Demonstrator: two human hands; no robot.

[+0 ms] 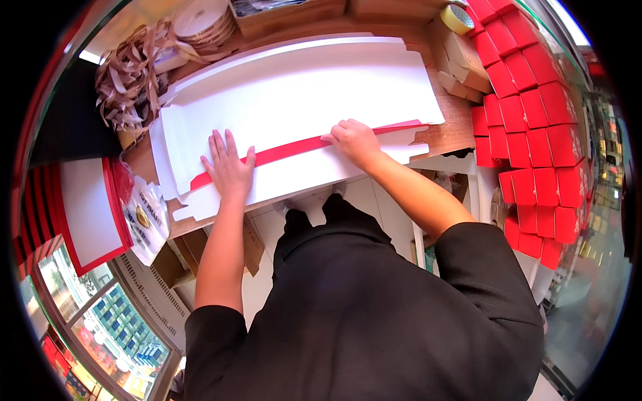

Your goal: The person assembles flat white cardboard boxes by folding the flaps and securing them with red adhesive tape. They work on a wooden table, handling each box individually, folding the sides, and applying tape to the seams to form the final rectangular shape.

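Both hands (229, 167) (353, 140) press flat a white, red-edged cardboard sheet (301, 93).

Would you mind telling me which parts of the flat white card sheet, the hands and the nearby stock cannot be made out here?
Head view only:
- Card sheet underside: hidden, it lies face down on the table.
- Red strip beneath the left hand and right hand: covered by them.
- Table front edge and the floor below it: hidden by the person's dark top.
- Red boxes lower stack: blurred and bent at the rim.
- Tape roll: cut by the top edge.
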